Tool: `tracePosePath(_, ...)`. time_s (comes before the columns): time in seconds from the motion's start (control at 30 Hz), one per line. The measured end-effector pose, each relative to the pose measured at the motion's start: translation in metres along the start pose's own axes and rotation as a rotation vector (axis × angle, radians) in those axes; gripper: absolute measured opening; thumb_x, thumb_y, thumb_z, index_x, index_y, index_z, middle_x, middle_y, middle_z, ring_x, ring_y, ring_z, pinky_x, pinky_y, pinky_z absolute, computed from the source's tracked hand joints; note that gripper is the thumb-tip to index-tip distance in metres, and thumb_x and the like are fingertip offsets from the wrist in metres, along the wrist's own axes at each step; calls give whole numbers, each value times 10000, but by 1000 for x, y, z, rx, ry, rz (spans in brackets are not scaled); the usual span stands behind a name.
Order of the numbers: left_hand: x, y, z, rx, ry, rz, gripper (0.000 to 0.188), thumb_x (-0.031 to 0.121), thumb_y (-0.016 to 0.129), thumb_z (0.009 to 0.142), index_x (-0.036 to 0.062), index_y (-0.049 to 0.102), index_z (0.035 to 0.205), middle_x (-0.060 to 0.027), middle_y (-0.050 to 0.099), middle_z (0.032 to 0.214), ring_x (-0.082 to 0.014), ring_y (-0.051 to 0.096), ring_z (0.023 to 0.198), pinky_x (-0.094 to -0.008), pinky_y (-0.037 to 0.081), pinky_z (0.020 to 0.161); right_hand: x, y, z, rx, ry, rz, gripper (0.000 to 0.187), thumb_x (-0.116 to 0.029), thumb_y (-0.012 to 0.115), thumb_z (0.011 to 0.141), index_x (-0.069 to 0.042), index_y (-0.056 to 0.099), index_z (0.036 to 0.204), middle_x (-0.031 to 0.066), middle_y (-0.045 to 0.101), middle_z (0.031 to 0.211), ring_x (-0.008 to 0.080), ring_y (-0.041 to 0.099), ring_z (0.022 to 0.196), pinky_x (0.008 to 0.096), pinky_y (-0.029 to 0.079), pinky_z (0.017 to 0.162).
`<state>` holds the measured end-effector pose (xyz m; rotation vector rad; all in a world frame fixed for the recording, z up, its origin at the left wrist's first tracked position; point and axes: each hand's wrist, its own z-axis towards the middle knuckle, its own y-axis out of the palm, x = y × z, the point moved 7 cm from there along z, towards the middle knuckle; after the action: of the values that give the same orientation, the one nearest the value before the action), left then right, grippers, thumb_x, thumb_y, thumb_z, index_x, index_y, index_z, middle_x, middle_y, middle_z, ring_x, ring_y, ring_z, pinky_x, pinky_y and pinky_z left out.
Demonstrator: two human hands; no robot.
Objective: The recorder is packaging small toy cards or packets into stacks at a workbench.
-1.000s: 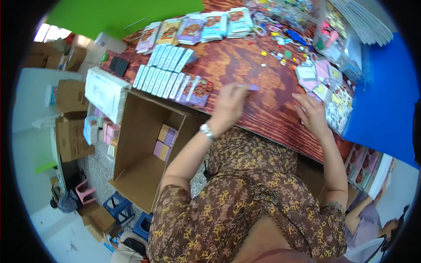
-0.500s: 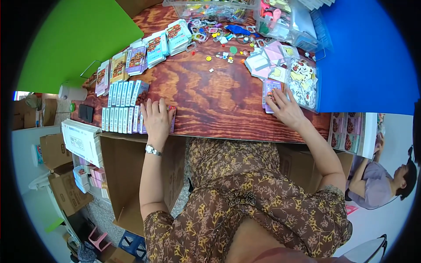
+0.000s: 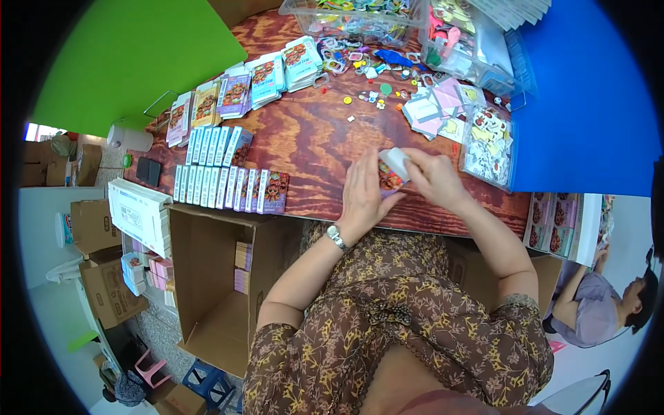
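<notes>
Over the table's near edge, a small purple printed box (image 3: pixel 389 180) is held between my two hands, tilted, with a pale grey-white part showing at its top. My left hand (image 3: pixel 360 194), with a watch on the wrist, closes round its left side, fingers together and thumb below. My right hand (image 3: pixel 437 181) pinches the pale part at the upper right. Whether that part is a flap or a card, I cannot tell. To the left, small boxes (image 3: pixel 220 187) stand upright in two rows, the end one showing its picture face.
Stacks of flat printed cartons (image 3: pixel 266 79) line the back left. Small charms (image 3: pixel 385 88) lie scattered near clear bins (image 3: pixel 360 26). Pink and grey cards (image 3: pixel 432 111) and a clear tray of stickers (image 3: pixel 487 149) are at right. An open cardboard box (image 3: pixel 214 277) stands below; a person (image 3: pixel 591 304) sits at far right.
My left hand has left the box rows and moved right. My right hand has come left from beside the sticker tray. A purple box is now held between both hands.
</notes>
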<state>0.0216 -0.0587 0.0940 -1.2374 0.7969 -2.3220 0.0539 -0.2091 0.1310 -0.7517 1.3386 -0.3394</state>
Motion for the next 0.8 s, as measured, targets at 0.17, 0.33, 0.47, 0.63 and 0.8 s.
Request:
tracePosePath(0.17, -37, 11, -12, 43, -208, -192, 889, 152, 860, 723, -20, 368, 1443, -225, 560, 1307, -397, 594, 1140, -428, 513, 929, 22, 8, 29, -261, 78, 118, 339, -254, 576, 998, -52, 641, 1263, 208, 704, 1124, 272, 702, 1037, 384, 528, 891)
tracePosePath(0.33, -42, 16, -11, 179, -126, -180, 809, 102, 869, 702, 28, 443, 1386, -191, 584, 1266, -375, 576, 1158, -445, 489, 956, 107, -15, 80, 238, -85, -630, 454, -264, 677, 907, 0, 595, 1267, 183, 685, 1153, 347, 650, 1088, 427, 529, 922)
tracePosePath(0.47, -45, 13, -16, 239, -155, -156, 811, 110, 873, 704, 24, 442, 1385, -190, 584, 1256, -372, 563, 1170, -451, 472, 976, 128, 6, 86, 113, 145, -743, 432, -275, 724, 862, 18, 585, 1148, 168, 682, 1093, 347, 635, 1094, 423, 540, 908)
tracePosePath(0.63, -52, 14, -19, 229, -221, -150, 830, 185, 900, 710, 17, 440, 1380, -183, 594, 1207, -345, 612, 1103, -409, 518, 911, 129, 13, 85, 78, 109, -859, 192, -138, 587, 917, -21, 595, 1068, 146, 691, 998, 325, 678, 966, 437, 573, 798)
tracePosePath(0.8, -61, 13, -21, 199, -274, -175, 776, 187, 888, 701, 3, 497, 1345, -200, 607, 1246, -370, 598, 1132, -446, 512, 933, 61, -20, 75, 141, -184, -1029, 254, -53, 581, 884, -52, 589, 1139, 135, 698, 914, 308, 675, 870, 443, 561, 679)
